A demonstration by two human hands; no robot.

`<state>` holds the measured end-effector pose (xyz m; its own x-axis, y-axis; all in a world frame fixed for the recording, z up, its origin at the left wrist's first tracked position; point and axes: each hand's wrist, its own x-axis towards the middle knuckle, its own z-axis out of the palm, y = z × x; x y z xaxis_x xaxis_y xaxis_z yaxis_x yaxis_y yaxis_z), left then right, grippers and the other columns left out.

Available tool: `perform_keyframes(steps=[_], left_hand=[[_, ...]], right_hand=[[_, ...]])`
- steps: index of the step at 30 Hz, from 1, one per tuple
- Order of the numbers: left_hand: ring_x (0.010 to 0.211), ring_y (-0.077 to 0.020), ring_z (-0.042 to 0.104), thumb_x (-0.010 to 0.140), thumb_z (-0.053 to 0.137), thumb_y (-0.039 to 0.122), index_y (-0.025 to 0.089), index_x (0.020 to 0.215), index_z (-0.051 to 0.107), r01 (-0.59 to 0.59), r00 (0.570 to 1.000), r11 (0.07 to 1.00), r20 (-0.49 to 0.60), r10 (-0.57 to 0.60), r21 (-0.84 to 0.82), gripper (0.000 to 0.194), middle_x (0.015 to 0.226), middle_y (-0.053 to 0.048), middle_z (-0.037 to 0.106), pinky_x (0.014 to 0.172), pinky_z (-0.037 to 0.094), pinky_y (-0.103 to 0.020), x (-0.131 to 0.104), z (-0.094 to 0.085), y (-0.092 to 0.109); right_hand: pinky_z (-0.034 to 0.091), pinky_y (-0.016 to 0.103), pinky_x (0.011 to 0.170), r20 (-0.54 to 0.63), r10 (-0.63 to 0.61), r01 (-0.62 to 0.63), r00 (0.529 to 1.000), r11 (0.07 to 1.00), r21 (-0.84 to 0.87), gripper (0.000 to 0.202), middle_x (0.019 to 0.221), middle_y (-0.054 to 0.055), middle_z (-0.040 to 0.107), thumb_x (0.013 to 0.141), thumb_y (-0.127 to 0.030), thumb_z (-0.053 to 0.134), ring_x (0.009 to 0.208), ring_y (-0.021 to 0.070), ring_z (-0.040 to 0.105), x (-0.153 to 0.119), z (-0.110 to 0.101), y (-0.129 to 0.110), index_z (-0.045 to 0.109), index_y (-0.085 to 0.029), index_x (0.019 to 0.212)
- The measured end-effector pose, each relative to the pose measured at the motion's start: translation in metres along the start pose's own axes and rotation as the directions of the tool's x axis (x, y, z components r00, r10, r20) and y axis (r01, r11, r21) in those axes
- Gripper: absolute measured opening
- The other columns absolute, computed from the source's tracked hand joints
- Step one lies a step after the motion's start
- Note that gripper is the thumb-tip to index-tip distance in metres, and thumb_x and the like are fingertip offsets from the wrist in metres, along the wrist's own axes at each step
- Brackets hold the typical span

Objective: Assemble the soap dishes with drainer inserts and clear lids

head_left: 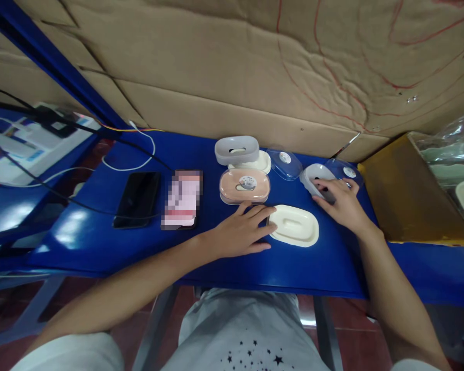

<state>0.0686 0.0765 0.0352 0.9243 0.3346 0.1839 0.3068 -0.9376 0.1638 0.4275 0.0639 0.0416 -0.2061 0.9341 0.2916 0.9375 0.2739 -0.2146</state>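
Observation:
My left hand [249, 229] lies with fingers spread between a pink oval soap box [232, 191] and a cream oval tray [294, 226]. Its fingertips reach the tray's left edge and the soap box's near side. The pink box wears a clear lid with a round label. On the right, my right hand [342, 201] grips a grey oval soap box [309, 178], its thumb on the near wall and a finger over the opening. Behind that hand lies a clear lid [346, 170]. Another clear lid [286, 164] rests left of the gripped box.
A second grey soap box [232, 149] leans at the back over another cream tray [263, 162]. Two phones [137, 198] lie left on the blue table [201, 263]. At right stands a cardboard box [413, 201] holding bagged parts. Cables cross the left side; a cardboard wall rises behind.

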Motion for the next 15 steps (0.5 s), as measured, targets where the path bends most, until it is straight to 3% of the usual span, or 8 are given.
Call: perform_keyframes(steps=[2,5,9,12,15], left_hand=[[0.145,-0.0420,0.054,0.105,0.069,0.048,0.017,0.126,0.070,-0.003,1.000,1.000,-0.021,0.003,-0.018,0.037,0.158,-0.022,0.055,0.123,0.039,-0.061,-0.001,-0.001,-0.004],[0.151,-0.0444,0.048,0.102,0.073,0.047,0.015,0.126,0.069,0.012,0.998,0.999,-0.059,-0.015,-0.044,0.040,0.157,-0.024,0.053,0.124,0.041,-0.060,-0.003,0.000,-0.008],[0.149,-0.0427,0.051,0.099,0.076,0.039,0.017,0.145,0.059,0.064,0.994,0.989,-0.082,-0.076,-0.133,0.054,0.155,-0.022,0.055,0.123,0.044,-0.060,-0.004,0.003,-0.010],[0.144,-0.0400,0.055,0.098,0.074,0.035,0.016,0.152,0.050,0.078,0.990,0.976,-0.101,-0.101,-0.204,0.062,0.146,-0.020,0.061,0.122,0.045,-0.057,-0.003,0.006,-0.010],[0.144,-0.0400,0.056,0.098,0.073,0.039,0.017,0.161,0.039,0.088,0.986,0.967,-0.118,-0.119,-0.238,0.075,0.147,-0.021,0.061,0.122,0.045,-0.058,-0.002,0.008,-0.010]], right_hand=[[0.033,0.062,0.119,0.021,-0.026,0.026,0.999,0.999,-0.020,0.049,0.139,0.012,0.072,0.103,-0.053,0.061,0.133,0.0383,0.064,-0.001,0.002,-0.009,0.062,-0.030,0.146],[0.034,0.070,0.118,0.045,0.059,-0.054,0.997,0.995,-0.089,0.076,0.166,0.020,0.050,0.100,-0.063,0.063,0.152,0.0461,0.048,-0.004,0.003,-0.012,0.043,-0.029,0.164],[0.040,0.073,0.118,0.138,0.137,-0.141,0.981,0.990,0.016,0.088,0.166,0.021,0.048,0.096,-0.067,0.068,0.152,0.0466,0.048,-0.007,-0.009,-0.009,0.035,-0.029,0.167],[0.041,0.068,0.124,0.213,0.003,-0.051,0.977,0.975,0.218,0.088,0.169,0.015,0.045,0.095,-0.061,0.073,0.155,0.0424,0.045,-0.011,-0.026,-0.019,0.032,-0.034,0.167],[0.040,0.067,0.127,0.295,-0.161,0.044,0.942,0.929,0.368,0.088,0.173,0.012,0.038,0.095,-0.054,0.076,0.161,0.0400,0.038,-0.017,-0.038,-0.043,0.029,-0.039,0.168]])
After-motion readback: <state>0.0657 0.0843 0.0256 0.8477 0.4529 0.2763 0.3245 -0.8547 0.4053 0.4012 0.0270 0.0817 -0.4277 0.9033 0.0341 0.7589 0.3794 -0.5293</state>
